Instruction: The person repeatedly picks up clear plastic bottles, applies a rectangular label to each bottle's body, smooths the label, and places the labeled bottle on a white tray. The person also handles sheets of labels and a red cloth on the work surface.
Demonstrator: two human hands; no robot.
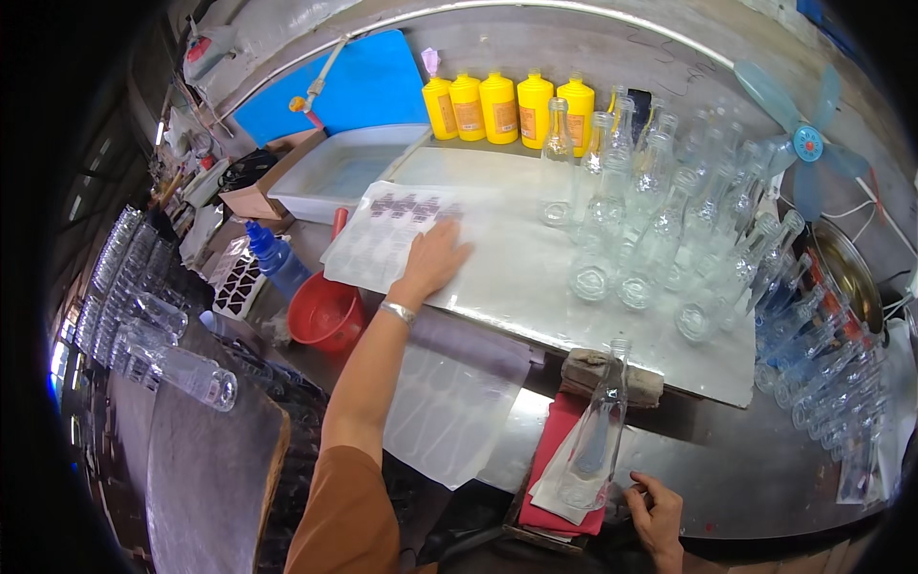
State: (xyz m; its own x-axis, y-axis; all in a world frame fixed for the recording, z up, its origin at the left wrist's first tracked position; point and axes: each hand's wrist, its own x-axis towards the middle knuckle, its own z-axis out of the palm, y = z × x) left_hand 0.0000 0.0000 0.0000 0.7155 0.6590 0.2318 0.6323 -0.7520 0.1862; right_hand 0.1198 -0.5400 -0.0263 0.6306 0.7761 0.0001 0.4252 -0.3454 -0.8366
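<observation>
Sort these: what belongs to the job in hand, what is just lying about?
Apparently in the job:
- printed sheet under left hand
- clear bottle near right hand
- red cloth beneath bottle

Seemingly just lying about:
- yellow bottles
- red bowl

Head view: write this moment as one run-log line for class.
left hand: on printed sheet | right hand: empty, beside clear bottle | clear bottle: on white cloth | yellow bottles: row at back

Bare board (521, 263) offers passage between printed sheet (368, 244) and obstructing glass bottles (662, 228).
</observation>
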